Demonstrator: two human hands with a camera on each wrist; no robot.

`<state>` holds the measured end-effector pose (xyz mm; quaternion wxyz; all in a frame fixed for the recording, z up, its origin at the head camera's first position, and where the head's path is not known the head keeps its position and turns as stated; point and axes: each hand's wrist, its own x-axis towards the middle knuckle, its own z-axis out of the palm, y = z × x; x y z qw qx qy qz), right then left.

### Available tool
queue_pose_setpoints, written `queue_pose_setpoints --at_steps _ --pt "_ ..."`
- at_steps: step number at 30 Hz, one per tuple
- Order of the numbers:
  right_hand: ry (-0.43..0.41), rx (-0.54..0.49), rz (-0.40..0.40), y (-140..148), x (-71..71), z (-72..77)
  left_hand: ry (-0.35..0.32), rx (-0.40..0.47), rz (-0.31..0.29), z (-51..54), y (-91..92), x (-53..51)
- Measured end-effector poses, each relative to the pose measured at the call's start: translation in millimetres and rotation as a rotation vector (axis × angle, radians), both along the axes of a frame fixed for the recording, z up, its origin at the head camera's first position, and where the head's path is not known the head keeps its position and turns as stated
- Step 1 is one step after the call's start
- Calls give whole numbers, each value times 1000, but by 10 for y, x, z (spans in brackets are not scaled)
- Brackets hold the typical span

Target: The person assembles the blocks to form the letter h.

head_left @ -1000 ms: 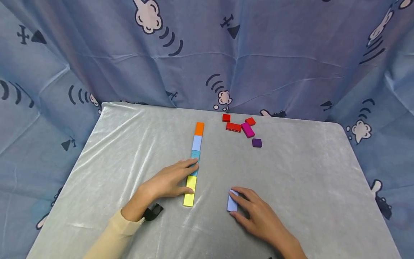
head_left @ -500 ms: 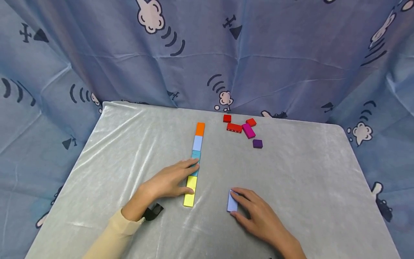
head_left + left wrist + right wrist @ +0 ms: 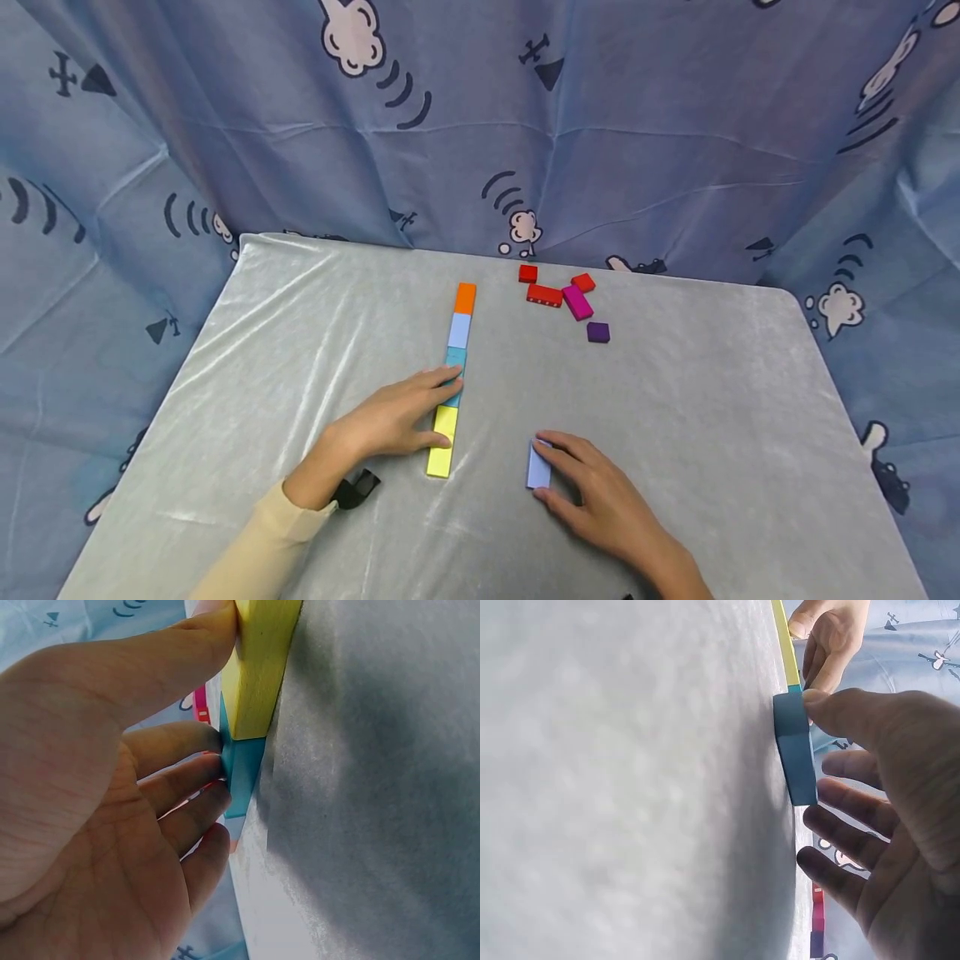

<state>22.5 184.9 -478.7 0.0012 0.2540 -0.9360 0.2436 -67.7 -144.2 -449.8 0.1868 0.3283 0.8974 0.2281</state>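
Observation:
A straight row of flat blocks lies on the table: an orange block (image 3: 466, 297) at the far end, a pale blue block (image 3: 460, 331), a teal block (image 3: 455, 357) and a yellow block (image 3: 441, 462) nearest. My left hand (image 3: 397, 414) rests on this row, thumb on the yellow block and loosely straight fingers at the teal one. To the right, a separate light blue block (image 3: 538, 467) lies apart from the row. My right hand (image 3: 603, 500) pinches it by its ends between thumb and fingertips; in the right wrist view the remaining fingers hang beside the block (image 3: 795, 750).
Toward the back edge lie several loose pieces: a small red block (image 3: 528, 273), a longer red block (image 3: 544, 295), another red block (image 3: 583, 282), a magenta block (image 3: 577, 302) and a dark purple block (image 3: 598, 332). A patterned blue curtain (image 3: 450, 125) hangs behind the table.

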Motion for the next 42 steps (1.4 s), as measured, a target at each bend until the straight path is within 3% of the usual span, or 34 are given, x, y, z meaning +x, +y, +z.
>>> queue_pose_setpoints --at_steps 9,14,22,28,34,42 --pt "-24 -121 -7 54 -128 34 15 11 2 13 13 -11" --pt "-35 -131 -34 103 -230 78 4 11 10 27 18 -9" --pt "62 -178 -63 231 -478 50 -5 12 14 27 1 11" --pt "52 -144 -95 283 -733 59 -4 7 20 11 -17 10" --pt "50 -124 -92 299 -877 103 9 12 3 -35 -8 3" --pt "-5 -67 -95 284 -1058 210 5 12 11 -13 -1 4"
